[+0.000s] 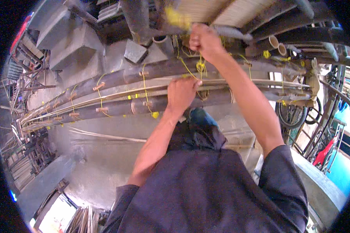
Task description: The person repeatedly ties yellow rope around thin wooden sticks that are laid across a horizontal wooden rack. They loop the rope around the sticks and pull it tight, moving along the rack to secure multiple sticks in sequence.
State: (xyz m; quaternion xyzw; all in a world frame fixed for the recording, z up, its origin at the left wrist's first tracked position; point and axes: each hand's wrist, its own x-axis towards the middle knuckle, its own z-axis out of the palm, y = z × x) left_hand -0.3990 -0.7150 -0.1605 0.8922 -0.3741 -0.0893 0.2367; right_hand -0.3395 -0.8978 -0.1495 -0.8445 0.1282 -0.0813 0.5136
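Observation:
My left hand point(181, 94) is closed over a bundle of long, thin, pale strips point(124, 93) that run between two dark poles point(122, 77). Beside its thumb a yellow cord point(189, 69) slants up toward the far pole. Farther away, my raised right hand point(207, 42) makes a fist around yellow cord, slightly blurred. Cord hangs beneath that fist to a small yellow knot point(201, 66) at the far pole. A yellow smear point(177, 17) up and left of the fist is too blurred to make out. The left fingertips are hidden.
Yellow ties with short wooden pegs point(99, 87) span the poles at intervals. Grey blocks point(76, 42) stand at the far left, and a loose grey slab point(135, 51) lies beyond the poles. At right are a wheel point(291, 114) and a blue surface point(344, 155). Pale rods point(109, 134) lie nearer.

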